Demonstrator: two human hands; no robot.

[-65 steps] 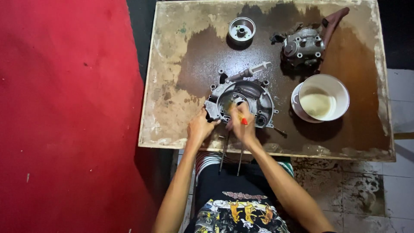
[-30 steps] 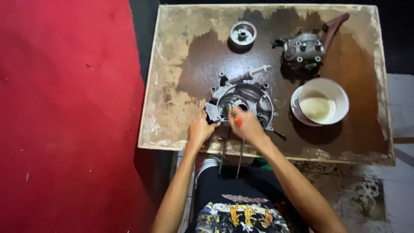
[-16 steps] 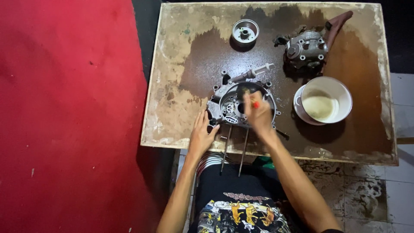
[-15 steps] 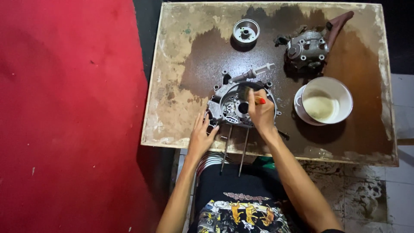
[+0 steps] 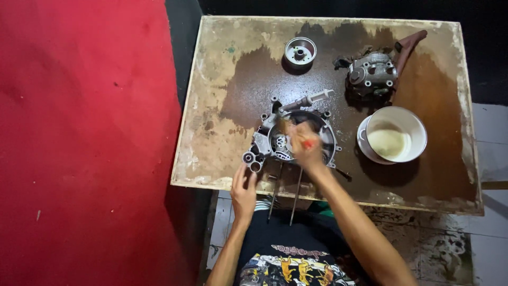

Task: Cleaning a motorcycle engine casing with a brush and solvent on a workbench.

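Note:
A grey metal engine crankcase half (image 5: 270, 145) lies near the front edge of a stained wooden table (image 5: 211, 137). Two long studs stick out of it toward me, past the table edge. My right hand (image 5: 306, 145) is over the round opening of the case, shut on a small brush with a red-orange handle, its bristles pointing to the upper left. My left hand (image 5: 243, 191) rests at the case's near left corner, fingers up against its tube-shaped bosses, steadying it.
A white bowl (image 5: 397, 135) with pale liquid stands to the right of the case. Behind it lies a cylinder head (image 5: 372, 73) with a brown part. A small round metal hub (image 5: 300, 51) sits at the back. Red carpet (image 5: 79, 143) covers the floor on the left.
My right hand with the brush has moved from the case's near edge up over its round opening. My left hand has slid down and left to the near corner.

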